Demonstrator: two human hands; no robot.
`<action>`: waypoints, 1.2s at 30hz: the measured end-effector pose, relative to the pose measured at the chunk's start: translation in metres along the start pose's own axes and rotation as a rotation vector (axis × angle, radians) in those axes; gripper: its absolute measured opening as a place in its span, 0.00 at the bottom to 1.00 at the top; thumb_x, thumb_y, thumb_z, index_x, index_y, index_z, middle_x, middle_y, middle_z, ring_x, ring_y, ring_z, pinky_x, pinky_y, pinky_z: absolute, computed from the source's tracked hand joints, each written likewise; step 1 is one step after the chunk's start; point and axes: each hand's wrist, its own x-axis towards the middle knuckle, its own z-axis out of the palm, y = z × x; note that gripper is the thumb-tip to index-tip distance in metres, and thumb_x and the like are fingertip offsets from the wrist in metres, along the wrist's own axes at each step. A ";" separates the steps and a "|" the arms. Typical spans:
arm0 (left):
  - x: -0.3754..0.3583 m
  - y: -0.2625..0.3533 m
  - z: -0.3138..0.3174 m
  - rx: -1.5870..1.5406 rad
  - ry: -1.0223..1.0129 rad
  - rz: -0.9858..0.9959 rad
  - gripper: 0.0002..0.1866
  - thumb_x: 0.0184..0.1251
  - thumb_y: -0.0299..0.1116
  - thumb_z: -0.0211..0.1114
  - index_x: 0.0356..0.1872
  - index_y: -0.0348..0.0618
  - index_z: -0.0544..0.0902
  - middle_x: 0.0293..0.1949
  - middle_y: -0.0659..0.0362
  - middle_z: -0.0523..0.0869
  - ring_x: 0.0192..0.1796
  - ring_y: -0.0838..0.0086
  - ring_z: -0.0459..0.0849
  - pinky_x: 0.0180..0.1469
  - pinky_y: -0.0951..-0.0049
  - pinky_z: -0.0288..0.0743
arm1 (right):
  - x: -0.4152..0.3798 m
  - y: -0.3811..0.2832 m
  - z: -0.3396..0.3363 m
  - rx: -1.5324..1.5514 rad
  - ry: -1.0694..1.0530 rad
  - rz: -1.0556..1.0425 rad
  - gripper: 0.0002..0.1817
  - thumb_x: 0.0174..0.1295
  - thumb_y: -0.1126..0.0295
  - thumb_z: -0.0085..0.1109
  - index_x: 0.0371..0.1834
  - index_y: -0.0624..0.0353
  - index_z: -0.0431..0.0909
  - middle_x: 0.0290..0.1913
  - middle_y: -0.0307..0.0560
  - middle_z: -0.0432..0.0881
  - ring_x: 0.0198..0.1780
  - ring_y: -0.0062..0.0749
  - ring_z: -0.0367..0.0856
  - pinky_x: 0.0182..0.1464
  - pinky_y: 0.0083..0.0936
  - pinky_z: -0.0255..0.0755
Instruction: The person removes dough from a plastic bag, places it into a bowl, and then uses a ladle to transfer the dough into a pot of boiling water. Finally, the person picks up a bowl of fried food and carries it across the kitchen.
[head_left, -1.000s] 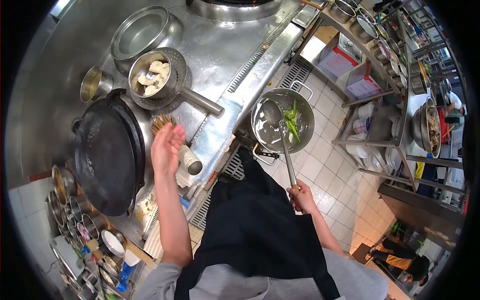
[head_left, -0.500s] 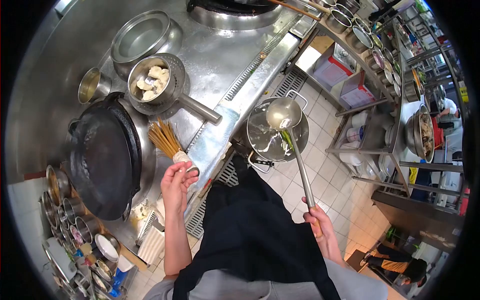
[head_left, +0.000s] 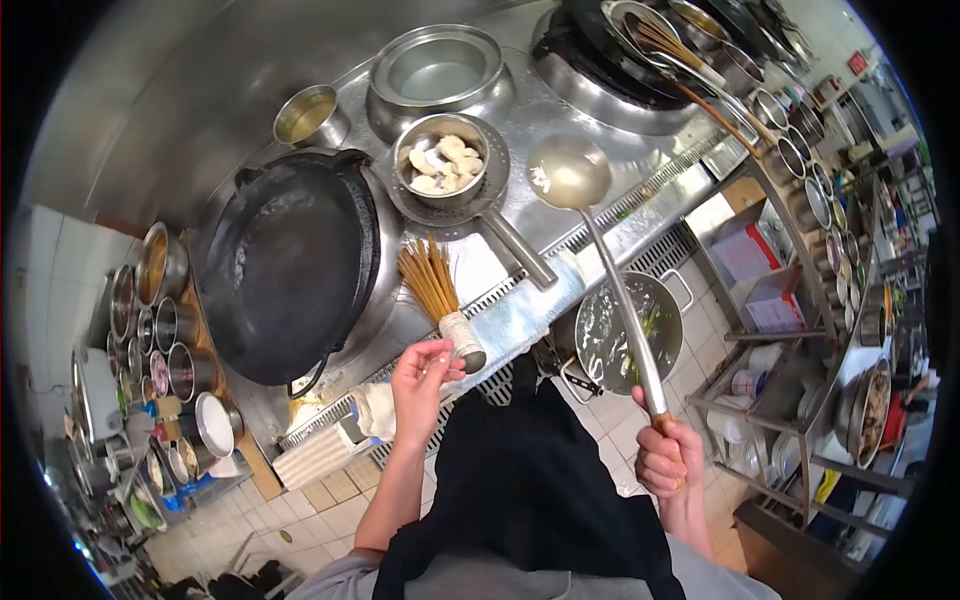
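My right hand (head_left: 668,455) grips the wooden end of a long metal ladle (head_left: 625,300). The ladle's bowl is over the steel counter and has some white bits at its left side. My left hand (head_left: 422,385) is half curled, palm up, beside the wrapped handle of a bamboo wok brush (head_left: 432,285); its fingers look loose and slightly apart. The brush lies at the counter's front edge, bristles pointing away from me. Beyond it, a steel pot (head_left: 441,128) with pale pieces sits on a long-handled perforated strainer (head_left: 500,150).
A large black wok (head_left: 290,270) sits to the left. Behind are a small pot of yellowish liquid (head_left: 312,118) and a wide steel basin (head_left: 440,50). Below the counter's front edge stands a two-handled pot (head_left: 600,340). Shelving (head_left: 765,440) is on the right.
The ladle's bowl has moved from above the two-handled pot on the floor to over the counter. My view has turned left. My left hand stays beside the brush handle.
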 end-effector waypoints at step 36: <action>-0.036 -0.216 -0.063 1.007 -0.117 -0.025 0.18 0.62 0.37 0.61 0.47 0.34 0.80 0.40 0.46 0.85 0.45 0.56 0.84 0.49 0.59 0.76 | 0.137 -0.028 0.082 -1.544 0.371 -0.070 0.34 0.60 0.82 0.55 0.71 0.64 0.57 0.21 0.36 0.70 0.12 0.15 0.64 0.13 0.15 0.57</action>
